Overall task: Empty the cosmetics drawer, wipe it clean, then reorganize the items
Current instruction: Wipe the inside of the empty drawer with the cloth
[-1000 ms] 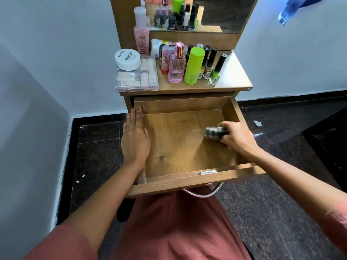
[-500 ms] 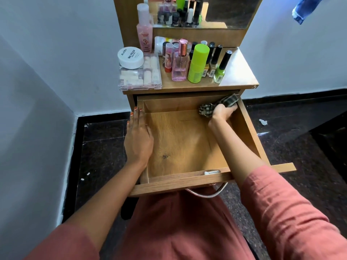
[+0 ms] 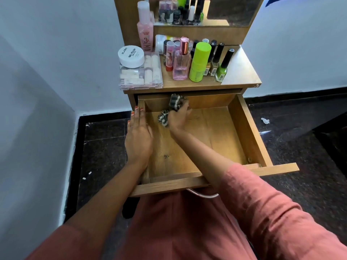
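The wooden drawer is pulled out and holds no items. My right hand grips a checked cloth and presses it against the drawer's back wall near the back left corner. My left hand lies flat with straight fingers along the drawer's left wall. On the tabletop above stand the cosmetics: a pink perfume bottle, a lime green container, several nail polish bottles, a clear plastic box with a white nail polish remover jar on it, and a tall pink bottle.
A mirror rises behind the tabletop. White walls close in on the left and behind. The dark stone floor carries a scrap of paper at the right. A metal handle hangs under the drawer front, over my lap.
My right hand with the cloth has swept from the drawer's right side to the back right corner, then left along the back wall. My left hand has stayed on the left wall.
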Motion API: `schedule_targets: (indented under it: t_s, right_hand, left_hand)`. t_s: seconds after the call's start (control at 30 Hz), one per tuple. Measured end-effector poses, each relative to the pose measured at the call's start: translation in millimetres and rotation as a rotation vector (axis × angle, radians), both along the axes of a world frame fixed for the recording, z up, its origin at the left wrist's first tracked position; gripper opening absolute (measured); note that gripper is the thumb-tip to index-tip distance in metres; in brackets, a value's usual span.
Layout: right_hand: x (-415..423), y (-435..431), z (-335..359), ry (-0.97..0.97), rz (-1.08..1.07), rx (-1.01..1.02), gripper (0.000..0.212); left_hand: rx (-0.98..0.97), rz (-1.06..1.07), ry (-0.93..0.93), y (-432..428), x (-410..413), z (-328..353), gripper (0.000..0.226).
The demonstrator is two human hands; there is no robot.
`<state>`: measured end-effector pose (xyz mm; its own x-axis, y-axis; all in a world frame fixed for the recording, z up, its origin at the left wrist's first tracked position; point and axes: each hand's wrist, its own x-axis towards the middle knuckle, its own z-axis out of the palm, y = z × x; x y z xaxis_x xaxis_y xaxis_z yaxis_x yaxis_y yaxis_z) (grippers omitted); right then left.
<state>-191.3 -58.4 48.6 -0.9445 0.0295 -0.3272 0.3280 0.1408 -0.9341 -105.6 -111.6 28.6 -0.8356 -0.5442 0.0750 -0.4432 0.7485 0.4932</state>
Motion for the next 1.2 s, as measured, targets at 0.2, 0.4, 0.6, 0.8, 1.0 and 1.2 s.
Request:
schedule_targets:
  t_s: [0.2,0.4,0.6,0.8,1.0,1.2]
  right_hand:
    - [-26.2,40.1,0.4,0.021,-0.209,0.022,0.057]
    - [-58.6,93.7,-0.9,-0.015,-0.573,-0.048,0.049]
    - [-60.2,84.9,-1.3,0.04,-0.57,-0.042,0.051]
    - [-28.4,34.9,-12.0,0.096,-0.33,0.048,0.055]
    - [-6.1,3.0,-33.5,0.271,-0.078,0.143,0.047]
    - [7.8,-11.9,-29.0,0.501,0.325,0.257,0.025]
  left_hand:
    - [0.004,-0.012,0.032,0.7,-1.8,2.0,0.047]
    - [0.019,-0.01,0.034,2.7,3.3,-1.1,0.048]
    - [0.02,-0.013,0.039,3.4,-2.4,2.7,0.047]
    - [0.045,-0.008,0.027,7.3,-1.9,2.8,0.048]
    - [0.059,0.009,0.009,2.4,-0.2,2.3,0.049]
    - [0.058,0.016,0.009,5.1,-4.6,5.0,0.049]
